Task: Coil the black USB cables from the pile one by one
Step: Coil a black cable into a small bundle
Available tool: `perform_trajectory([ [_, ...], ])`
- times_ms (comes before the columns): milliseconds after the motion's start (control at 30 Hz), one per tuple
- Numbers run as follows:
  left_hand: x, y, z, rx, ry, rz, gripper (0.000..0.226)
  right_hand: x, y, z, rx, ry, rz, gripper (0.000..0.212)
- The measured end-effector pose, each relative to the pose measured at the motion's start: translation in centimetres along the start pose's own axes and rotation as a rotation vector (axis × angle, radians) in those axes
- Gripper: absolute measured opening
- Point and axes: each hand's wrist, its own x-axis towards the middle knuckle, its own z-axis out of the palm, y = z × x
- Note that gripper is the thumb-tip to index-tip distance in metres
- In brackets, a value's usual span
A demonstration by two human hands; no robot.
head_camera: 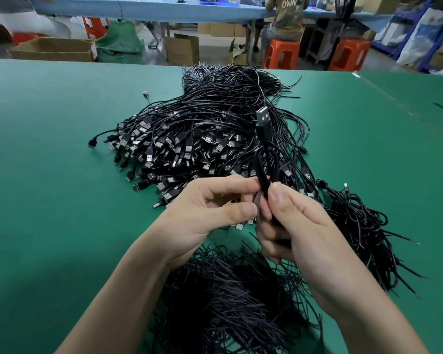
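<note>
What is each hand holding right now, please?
Left hand: pinching the looped black USB cable.
Right hand: gripping the same cable.

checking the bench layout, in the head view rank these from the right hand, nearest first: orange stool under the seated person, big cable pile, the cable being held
1. Held cable: gripped in the right hand itself, plug pointing up.
2. Cable pile: on the green table, just beyond the hand and mostly to its left.
3. Orange stool: on the floor past the table's far edge.

The lower part of the cable [263, 134] is hidden inside the right hand [299, 226]; the distant person [284, 19] is cut off by the top edge.
</note>
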Motion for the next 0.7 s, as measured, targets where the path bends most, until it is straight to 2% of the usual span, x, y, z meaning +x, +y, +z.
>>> perform_trajectory([
  [267, 0.5, -0.1, 0.3, 0.079, 0.04, 0.08, 0.019, 0.1, 0.5, 0.1, -0.027, -0.03, -0.01, 0.044],
  [333, 0.6, -0.5, 0.4, 0.117, 0.081, 0.08, 0.012, 0.3, 0.7, 0.0, -0.123, -0.009, -0.044, 0.041],
  [467, 0.5, -0.7, 0.3, 0.133, 0.104, 0.065, 0.017, 0.4, 1.0, -0.3, -0.323, 0.011, -0.082, 0.042],
  [567, 0.5, -0.8, 0.3, 0.15, 0.095, 0.054, 0.013, 0.5, 0.8, -1.1, -0.311, -0.084, -0.068, 0.041],
  [700, 0.5, -1.0, 0.9, 0.076, 0.04, 0.026, 0.015, 0.3, 0.8, -2.0, -0.177, -0.194, -0.006, 0.037],
])
